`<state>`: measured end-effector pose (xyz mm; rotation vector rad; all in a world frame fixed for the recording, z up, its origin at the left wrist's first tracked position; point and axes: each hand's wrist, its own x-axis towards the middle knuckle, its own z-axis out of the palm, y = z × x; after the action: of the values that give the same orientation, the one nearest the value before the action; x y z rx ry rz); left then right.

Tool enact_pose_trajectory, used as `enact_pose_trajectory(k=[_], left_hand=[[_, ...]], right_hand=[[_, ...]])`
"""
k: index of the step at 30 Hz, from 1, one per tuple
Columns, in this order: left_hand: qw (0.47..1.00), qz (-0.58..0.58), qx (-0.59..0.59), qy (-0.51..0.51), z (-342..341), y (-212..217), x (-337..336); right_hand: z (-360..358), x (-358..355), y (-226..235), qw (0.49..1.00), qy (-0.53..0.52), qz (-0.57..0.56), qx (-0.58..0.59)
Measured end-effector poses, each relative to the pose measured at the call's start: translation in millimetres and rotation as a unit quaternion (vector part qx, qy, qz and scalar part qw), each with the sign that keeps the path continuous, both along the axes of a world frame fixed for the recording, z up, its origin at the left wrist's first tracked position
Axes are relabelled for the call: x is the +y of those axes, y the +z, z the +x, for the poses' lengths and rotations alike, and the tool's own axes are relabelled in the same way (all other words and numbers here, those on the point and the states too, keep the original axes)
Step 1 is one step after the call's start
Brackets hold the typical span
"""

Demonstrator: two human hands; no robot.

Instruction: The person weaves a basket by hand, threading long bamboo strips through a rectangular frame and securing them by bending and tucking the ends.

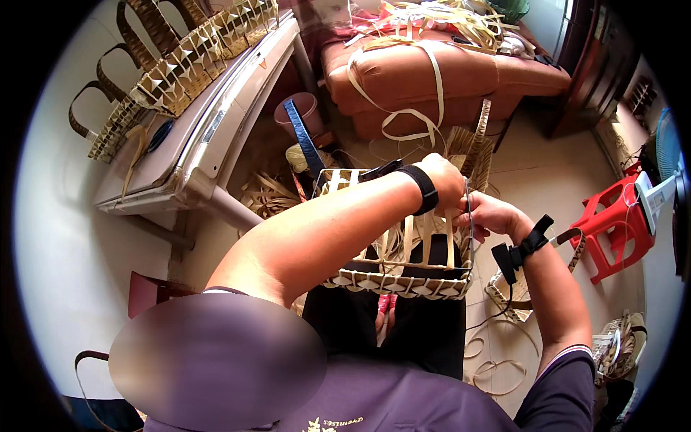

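A half-woven basket (399,286) with a wire frame and pale flat strips rests across my lap. My left forearm reaches over it, and my left hand (442,180) is closed at the far right corner of the frame. Just beside it, my right hand (495,214) has its fingers closed at the frame's right edge. The two hands nearly touch. What lies between the fingers of either hand is too small and covered to make out. Upright strips (409,237) cross the open side of the basket. Black bands with small devices are on both wrists.
Finished baskets (183,68) with brown handles stand on a table (155,189) at the left. A brown sofa (399,79) at the back holds a heap of strips. A red stool (612,223) and a blue fan (669,144) are at the right. Loose strips (500,367) lie on the floor.
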<state>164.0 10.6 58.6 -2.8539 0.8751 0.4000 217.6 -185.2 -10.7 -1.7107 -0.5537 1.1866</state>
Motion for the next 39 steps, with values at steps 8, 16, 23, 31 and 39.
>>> enact_pose_trajectory(k=[8,16,23,31,39], left_hand=[[0.997,0.01,0.075,0.029,-5.7,12.1,7.9],[0.963,-0.057,0.262,-0.03,5.2,8.6,10.6],[0.967,-0.128,0.22,0.012,-19.1,-0.9,6.9],[0.965,-0.17,0.195,0.049,-11.4,-25.4,5.0],[0.965,-0.208,0.162,0.004,-13.0,-37.9,3.8]], right_hand=[[-34.7,5.0,-29.3,0.962,-0.195,0.121,-0.146],[-50.3,27.8,-42.0,0.695,-0.274,-0.009,-0.665],[-78.4,-14.1,-26.2,0.875,-0.343,0.056,-0.337],[-118.7,-15.3,57.7,0.966,-0.231,0.11,0.031],[-66.4,-4.7,69.1,0.971,-0.168,-0.008,0.168]])
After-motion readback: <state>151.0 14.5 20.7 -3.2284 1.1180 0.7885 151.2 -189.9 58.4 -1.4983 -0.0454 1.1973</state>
